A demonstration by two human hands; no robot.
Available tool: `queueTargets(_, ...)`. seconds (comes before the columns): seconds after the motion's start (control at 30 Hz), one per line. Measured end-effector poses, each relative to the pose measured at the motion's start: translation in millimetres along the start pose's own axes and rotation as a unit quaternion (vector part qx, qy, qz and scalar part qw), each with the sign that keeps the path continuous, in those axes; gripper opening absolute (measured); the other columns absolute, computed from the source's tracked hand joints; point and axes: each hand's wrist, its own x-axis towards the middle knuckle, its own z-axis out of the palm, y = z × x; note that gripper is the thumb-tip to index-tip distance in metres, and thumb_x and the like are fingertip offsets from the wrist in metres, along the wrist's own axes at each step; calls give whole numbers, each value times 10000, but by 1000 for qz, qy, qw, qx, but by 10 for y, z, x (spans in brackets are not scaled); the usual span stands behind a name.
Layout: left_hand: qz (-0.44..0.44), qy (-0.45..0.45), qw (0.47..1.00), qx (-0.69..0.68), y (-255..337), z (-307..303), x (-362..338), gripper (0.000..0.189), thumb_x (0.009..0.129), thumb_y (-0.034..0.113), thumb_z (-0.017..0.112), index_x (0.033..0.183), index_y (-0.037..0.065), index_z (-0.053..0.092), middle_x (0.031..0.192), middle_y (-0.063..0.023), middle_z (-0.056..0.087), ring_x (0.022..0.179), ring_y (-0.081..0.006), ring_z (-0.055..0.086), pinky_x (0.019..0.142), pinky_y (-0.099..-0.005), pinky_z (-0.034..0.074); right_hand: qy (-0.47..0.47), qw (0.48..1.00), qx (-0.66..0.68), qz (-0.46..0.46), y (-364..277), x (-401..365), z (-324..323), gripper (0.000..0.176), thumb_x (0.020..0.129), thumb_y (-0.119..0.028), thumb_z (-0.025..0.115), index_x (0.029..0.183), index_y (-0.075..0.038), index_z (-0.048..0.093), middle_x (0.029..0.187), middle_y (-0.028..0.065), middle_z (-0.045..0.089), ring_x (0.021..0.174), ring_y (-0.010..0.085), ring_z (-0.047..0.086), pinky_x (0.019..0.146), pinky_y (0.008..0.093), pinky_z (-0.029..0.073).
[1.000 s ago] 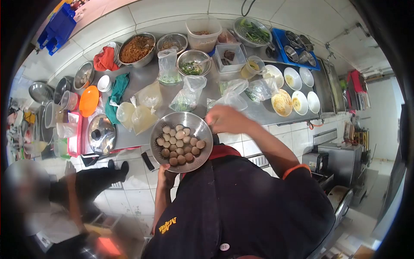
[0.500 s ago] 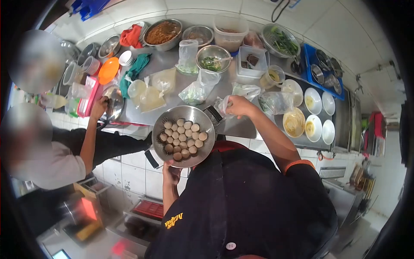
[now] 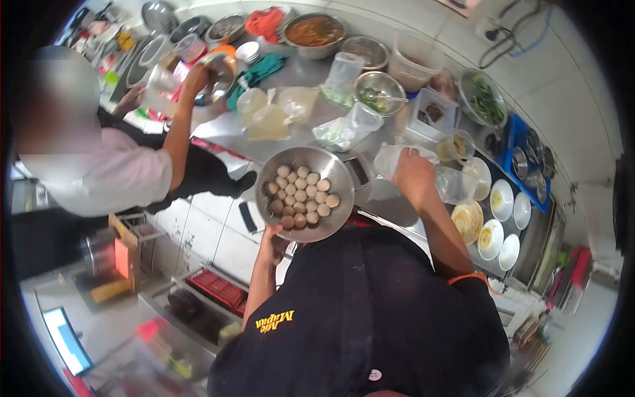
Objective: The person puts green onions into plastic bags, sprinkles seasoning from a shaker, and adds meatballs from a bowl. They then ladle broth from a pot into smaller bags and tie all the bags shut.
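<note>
Some two dozen meatballs (image 3: 299,196) lie in loose rows in the steel bowl (image 3: 334,165), which the person's left hand (image 3: 271,243) carries from below, closed on the near rim, close to the dark apron. Just right of the bowl, the right hand (image 3: 413,173) is clenched on the gathered top of a clear plastic bag (image 3: 387,157) that rests on the steel counter (image 3: 380,202); what the bag holds cannot be made out. Beyond the bowl lie tied bags of pale broth (image 3: 271,118) and a small bowl of chopped greens (image 3: 377,91); further right of it stand white dishes (image 3: 501,197), some with noodles. Far to the bowl's left, a co-worker's hand (image 3: 197,76) rests on a pot lid (image 3: 221,63). The bowl looks thin, stiff and smooth, and fairly weighty with its load; the balls are round and would likely roll if it tips, so a level hold at the rim, thumb over the lip and fingers beneath, suits it. The bag seems limp and slick, best taken at its bunched neck
</note>
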Motion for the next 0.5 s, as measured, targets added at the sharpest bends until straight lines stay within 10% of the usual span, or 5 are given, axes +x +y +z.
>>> queueTargets(0.1, -2, -13, 1000, 22, -21, -101, 123, 809, 732, 318, 622, 1393, -14, 293, 1370, -180, 424, 1237, -329, 450, 1055, -485, 343, -78, 996, -6, -36, -7, -64, -115, 339, 784, -227, 672, 1020, 0, 587, 978, 167, 633, 871, 351, 648, 774, 439, 522)
queueTargets(0.2, -12, -43, 999, 31, -22, -135, 286, 808, 736, 326, 614, 1390, -24, 295, 1368, -187, 425, 1231, -328, 456, 1057, -479, 344, 36, 987, 143, -66, -215, -99, -314, 236, 780, -161, 664, 973, -48, 587, 958, 143, 631, 888, 350, 626, 786, 428, 501)
queueTargets(0.33, -21, -61, 997, 38, 105, 31, 312, 795, 740, 327, 605, 1378, -37, 301, 1348, -192, 438, 1223, -323, 463, 1046, -467, 357, -38, 896, 284, -338, -702, 39, 45, 281, 757, -68, 624, 1038, -82, 628, 1061, 109, 589, 995, 312, 573, 853, 393, 475)
queueTargets(0.5, -31, -52, 996, 67, 261, 71, 356, 746, 743, 317, 605, 1347, -31, 339, 1302, -189, 470, 1194, -327, 483, 1014, -474, 386, -39, 921, 101, -375, -1003, 178, 718, 330, 734, -118, 636, 1057, -179, 665, 1170, 122, 498, 1060, 337, 525, 828, 410, 475)
